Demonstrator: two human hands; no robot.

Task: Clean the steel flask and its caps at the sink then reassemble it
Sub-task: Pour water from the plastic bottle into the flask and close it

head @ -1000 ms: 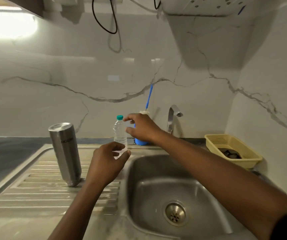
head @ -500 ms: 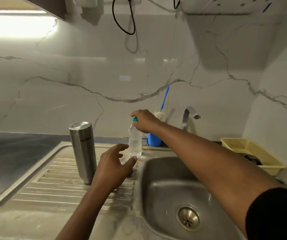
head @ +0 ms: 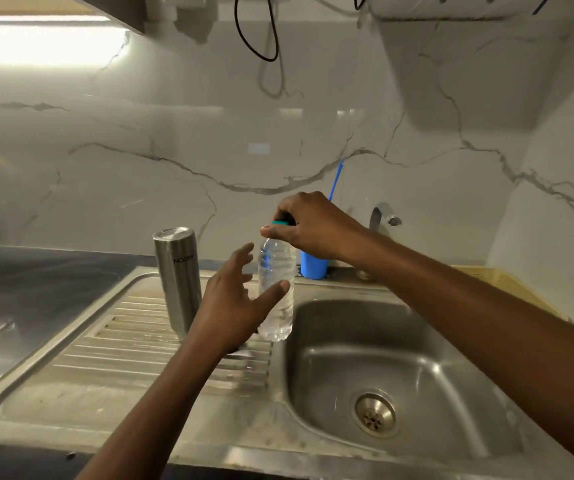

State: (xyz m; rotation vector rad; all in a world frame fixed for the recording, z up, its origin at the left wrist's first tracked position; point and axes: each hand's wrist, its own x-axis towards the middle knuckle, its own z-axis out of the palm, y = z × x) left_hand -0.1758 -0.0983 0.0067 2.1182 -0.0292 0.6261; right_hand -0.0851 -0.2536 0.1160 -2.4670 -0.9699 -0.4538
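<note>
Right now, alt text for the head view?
A person's right hand grips a clear plastic bottle by its teal cap at the edge of a steel sink, while the open left hand is spread beside its body. A steel flask stands on the drainboard to the left; a blue cup and tap sit behind.

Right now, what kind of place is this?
Most likely a home kitchen: a stainless steel sink basin with a ribbed draining board, a curved metal tap behind it, and a marble-patterned wall.

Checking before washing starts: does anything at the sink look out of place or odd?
The steel flask on the drainboard stands upside down: its logo reads inverted. Nothing else stands out.
</note>
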